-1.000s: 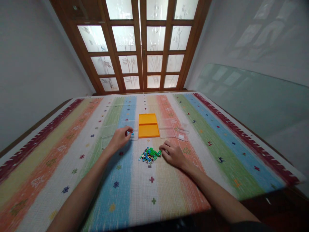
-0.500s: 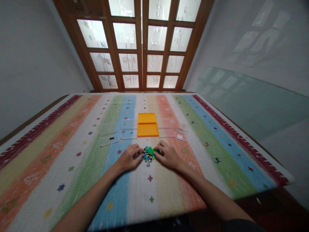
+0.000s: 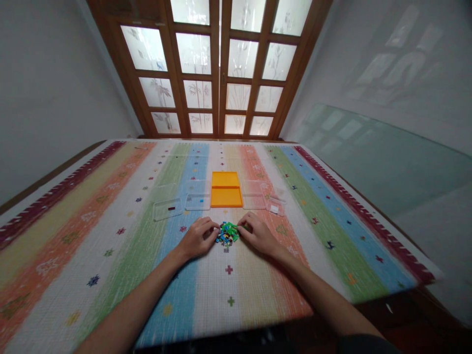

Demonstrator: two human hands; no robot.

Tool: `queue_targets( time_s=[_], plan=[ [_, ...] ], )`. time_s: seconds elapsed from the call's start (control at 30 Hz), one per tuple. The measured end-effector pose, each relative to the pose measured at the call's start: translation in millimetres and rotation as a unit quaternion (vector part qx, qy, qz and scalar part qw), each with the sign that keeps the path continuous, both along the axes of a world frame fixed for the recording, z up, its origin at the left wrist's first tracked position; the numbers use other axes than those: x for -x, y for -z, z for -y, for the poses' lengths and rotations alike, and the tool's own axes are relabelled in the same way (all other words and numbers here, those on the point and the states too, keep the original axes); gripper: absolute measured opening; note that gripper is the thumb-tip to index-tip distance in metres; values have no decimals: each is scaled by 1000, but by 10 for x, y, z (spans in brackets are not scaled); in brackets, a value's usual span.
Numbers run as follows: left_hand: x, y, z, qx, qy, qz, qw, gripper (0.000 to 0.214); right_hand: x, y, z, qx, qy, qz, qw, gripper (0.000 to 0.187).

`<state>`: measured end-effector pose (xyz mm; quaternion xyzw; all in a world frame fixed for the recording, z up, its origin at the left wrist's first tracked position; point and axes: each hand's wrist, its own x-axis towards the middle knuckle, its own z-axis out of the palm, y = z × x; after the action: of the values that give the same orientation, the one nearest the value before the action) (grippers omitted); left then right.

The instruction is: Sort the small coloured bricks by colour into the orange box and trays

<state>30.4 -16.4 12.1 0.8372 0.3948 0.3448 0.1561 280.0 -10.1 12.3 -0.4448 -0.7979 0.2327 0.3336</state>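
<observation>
A small heap of building bricks (image 3: 227, 234), mostly green and blue with some dark and yellow bits, lies on the striped cloth between my two hands. My left hand (image 3: 200, 236) rests at the heap's left edge, its fingers curled and the tips drawn together at the bricks. From the other side my right hand (image 3: 258, 234) reaches the green bricks with bent thumb and forefinger. What either set of fingertips holds is too small to make out. Behind the heap lies an orange tray (image 3: 226, 197) with two sections.
Left of the orange tray are a clear container (image 3: 162, 212) with a dark brick (image 3: 171, 208) and another clear container (image 3: 192, 207) with a blue brick (image 3: 201, 200). On the right stand a clear container (image 3: 254, 207) and one with a white piece (image 3: 274, 209). A striped cloth (image 3: 129, 275) covers the table.
My right hand has drawn slightly right at the heap, and the bricks look a little more spread. My left hand has barely moved. The view has shifted slightly.
</observation>
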Motion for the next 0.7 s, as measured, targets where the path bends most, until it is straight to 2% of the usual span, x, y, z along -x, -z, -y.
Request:
queue_targets(
  time_s=[0.17, 0.3, 0.53, 0.7],
  plan=[
    [-8, 8, -3, 4, 1, 1, 1000, 20, -27, -99, -89, 9, 3, -1, 1000, 9],
    [-6, 43, -19, 10, 2, 10, 1000, 19, 9, -202, -308, 12, -5, 25, 1000, 7],
    [0, 61, -35, 18, -5, 7, 1000, 19, 348, -368, -903, -6, -6, 170, 985, 11],
    [5, 59, -41, 27, 0, -1, 1000, 18, 577, -369, -1178, 2, -3, 212, 977, 11]
  ],
)
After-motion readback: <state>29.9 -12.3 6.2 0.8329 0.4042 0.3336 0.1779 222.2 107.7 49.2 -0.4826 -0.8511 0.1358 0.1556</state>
